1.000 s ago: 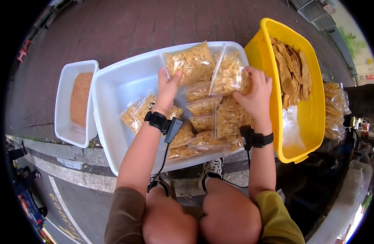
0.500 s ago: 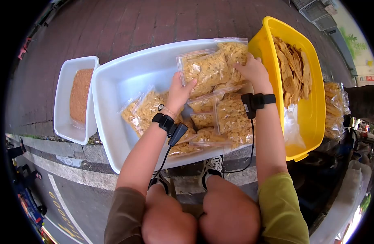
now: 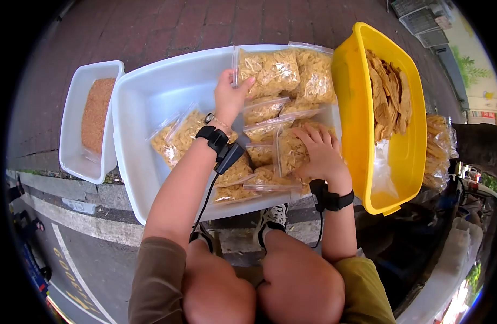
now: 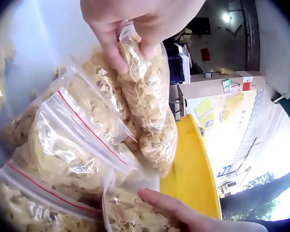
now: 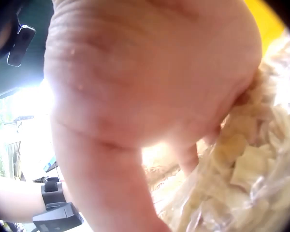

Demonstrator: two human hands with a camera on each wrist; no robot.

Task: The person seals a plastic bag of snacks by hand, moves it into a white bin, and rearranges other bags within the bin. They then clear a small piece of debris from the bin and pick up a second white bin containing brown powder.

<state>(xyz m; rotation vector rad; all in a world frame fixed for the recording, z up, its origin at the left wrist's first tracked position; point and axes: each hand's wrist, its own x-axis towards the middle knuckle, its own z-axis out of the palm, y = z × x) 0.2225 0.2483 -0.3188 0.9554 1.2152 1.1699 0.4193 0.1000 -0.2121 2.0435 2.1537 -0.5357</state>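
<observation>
Evidently both hands are among filled bags. Left hand [image 3: 230, 100] pinches the zip end of one bag [image 3: 271, 70], at the far side of the white tub [image 3: 162, 82], against a neighbouring bag [image 3: 316, 76]. Right hand [image 3: 323, 155] lies with fingers spread over a nearer bag [image 3: 289, 147], touching it, not visibly curled round it. Pinch probably sits at the zip end because slack plastic there is easier to take than the plump body; the neighbour likely helps prop it. Pinched bag: zip edge faces left, body points toward the yellow tub [image 3: 350, 97], long axis roughly left to right.
</observation>
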